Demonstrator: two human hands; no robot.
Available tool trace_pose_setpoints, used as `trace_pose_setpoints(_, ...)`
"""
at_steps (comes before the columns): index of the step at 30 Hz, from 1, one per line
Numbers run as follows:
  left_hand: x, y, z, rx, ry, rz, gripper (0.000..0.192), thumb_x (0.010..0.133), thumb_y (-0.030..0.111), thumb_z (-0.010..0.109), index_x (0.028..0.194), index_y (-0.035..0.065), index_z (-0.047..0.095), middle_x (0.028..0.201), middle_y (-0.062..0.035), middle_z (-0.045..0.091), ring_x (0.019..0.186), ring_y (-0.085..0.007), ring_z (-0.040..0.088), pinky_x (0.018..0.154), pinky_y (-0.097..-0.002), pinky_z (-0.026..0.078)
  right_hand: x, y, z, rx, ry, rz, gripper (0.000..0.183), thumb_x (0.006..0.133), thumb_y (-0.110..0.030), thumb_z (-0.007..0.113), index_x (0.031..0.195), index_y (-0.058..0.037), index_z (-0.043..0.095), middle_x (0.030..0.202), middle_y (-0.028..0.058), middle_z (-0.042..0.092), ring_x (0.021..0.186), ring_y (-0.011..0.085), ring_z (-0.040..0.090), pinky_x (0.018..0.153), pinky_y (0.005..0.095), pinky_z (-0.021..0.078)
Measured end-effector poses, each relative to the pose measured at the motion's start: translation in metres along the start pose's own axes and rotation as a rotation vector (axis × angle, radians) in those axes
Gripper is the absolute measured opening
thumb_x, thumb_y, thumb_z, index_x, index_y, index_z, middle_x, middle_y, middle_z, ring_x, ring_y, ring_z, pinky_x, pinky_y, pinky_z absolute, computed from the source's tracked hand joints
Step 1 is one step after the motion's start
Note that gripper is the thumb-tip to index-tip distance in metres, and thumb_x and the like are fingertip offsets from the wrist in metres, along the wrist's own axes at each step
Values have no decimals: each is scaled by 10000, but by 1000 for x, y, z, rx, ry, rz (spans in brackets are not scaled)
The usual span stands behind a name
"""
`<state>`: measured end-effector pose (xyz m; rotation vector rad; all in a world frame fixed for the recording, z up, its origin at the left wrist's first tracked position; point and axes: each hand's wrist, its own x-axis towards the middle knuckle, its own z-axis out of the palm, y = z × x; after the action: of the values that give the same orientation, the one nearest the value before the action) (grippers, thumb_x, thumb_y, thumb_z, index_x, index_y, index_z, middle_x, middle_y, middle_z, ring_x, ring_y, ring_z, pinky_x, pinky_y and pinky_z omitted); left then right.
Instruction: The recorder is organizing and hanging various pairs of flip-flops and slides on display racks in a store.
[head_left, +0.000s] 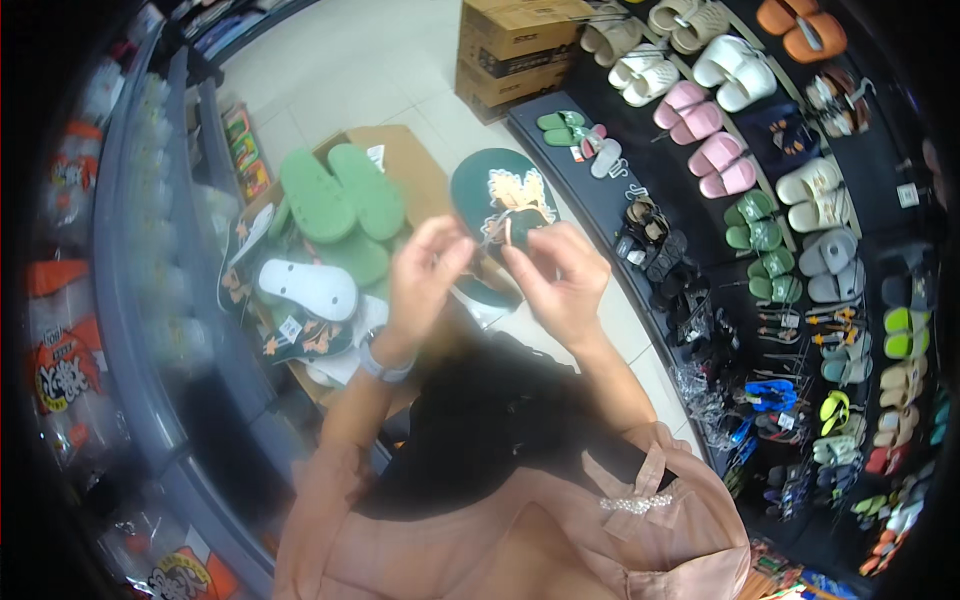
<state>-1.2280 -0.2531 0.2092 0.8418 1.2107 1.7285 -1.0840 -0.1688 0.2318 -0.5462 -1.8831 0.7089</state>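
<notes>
In front of me is dark green footwear, apparently flip-flops, with orange flower-shaped trim edged in white. My right hand pinches a dark part of it near the trim between thumb and fingers. To its left, my left hand has its thumb and fingers drawn together beside the footwear. Blur hides whether anything thin is between them. An open cardboard box stands just left of my hands. It holds green slippers, a flip-flop with its white sole up, and flowered dark green flip-flops.
A dark display rack on the right carries many slippers and sandals, with a low shelf along its foot. Stacked cartons stand at the far end of the tiled floor. Grey shelving with packaged goods lines the left.
</notes>
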Motion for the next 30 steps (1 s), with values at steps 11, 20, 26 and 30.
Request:
trace_pose_setpoints(11,-57,-60,144,529,43,427,817,733,-3,683,1401,-34,214,1427,-214,275,1313,-314,341,1078,-392,302,-59,8,-138,557,360,520,152,807,-36,713,936,38,677,617,-42,566,459,-8,429,424,154,315)
trace_pose_setpoints(20,-56,-141,274,187,-311,29,216,917,109,557,1080,-33,558,1006,-91,627,935,-128,578,801,-272,458,-140,39,-303,282,648,368,130,766,4,735,868,39,662,710,-16,590,532,3,401,476,167,318)
trace_pose_setpoints(26,-57,-167,376,60,-532,-114,216,946,108,517,1108,-33,531,1009,-74,608,896,-106,562,783,-246,459,-221,66,-407,-388,750,351,145,731,24,723,857,45,654,753,45,629,475,40,426,451,199,341)
trace_pose_setpoints(30,-60,-195,435,74,-704,-222,228,943,122,526,1108,-35,535,1017,-76,612,895,-99,562,772,-236,456,-272,84,-446,-503,866,451,147,719,16,727,841,50,653,764,82,645,451,68,457,433,225,363)
